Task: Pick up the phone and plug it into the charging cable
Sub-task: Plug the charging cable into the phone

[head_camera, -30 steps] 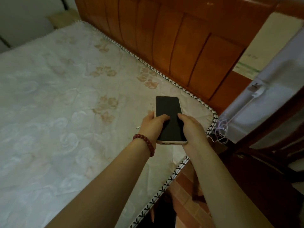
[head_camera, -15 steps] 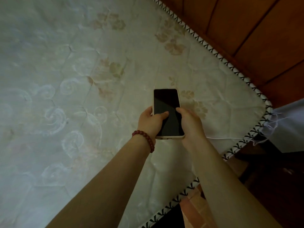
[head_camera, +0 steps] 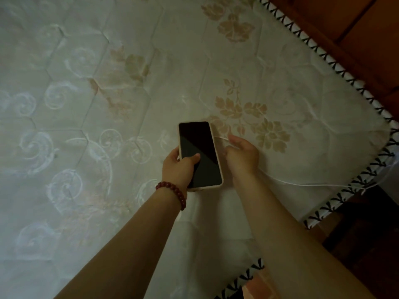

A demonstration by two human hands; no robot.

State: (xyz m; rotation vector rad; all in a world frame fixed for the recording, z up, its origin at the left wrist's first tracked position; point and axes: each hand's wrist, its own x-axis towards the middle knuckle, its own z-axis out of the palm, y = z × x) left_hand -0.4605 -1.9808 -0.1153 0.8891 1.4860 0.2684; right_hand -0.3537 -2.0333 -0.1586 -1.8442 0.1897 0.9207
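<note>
**Inspector:** Nearest the camera, what is observed?

**Assistant:** Two bare forearms reach forward over a quilted cream mattress with floral and swirl embroidery point(head_camera: 108, 104). A red beaded bracelet point(head_camera: 172, 192) sits on the left wrist.

**Inspector:** State of the left hand?

**Assistant:** The left hand point(head_camera: 180, 167) is wrapped around the lower left edge of a slim rectangular smartphone with a dark screen and pale case point(head_camera: 199, 154), thumb pressed across the glass. The phone is held screen-up just above the mattress, its long axis pointing away from the person.

**Inspector:** And the right hand?

**Assistant:** The right hand point(head_camera: 241, 156) is just beside the phone's right edge, apart from it, fingers curled around a thin white charging cable point(head_camera: 302, 184). The cable's plug end is not clearly visible. The cable trails from that hand across the mattress to its right-hand edge.

**Inspector:** Farther out?

**Assistant:** A black-and-white stitched border point(head_camera: 336, 67) rims the mattress; beyond it, a reddish-brown wooden headboard point(head_camera: 356, 29).
</note>
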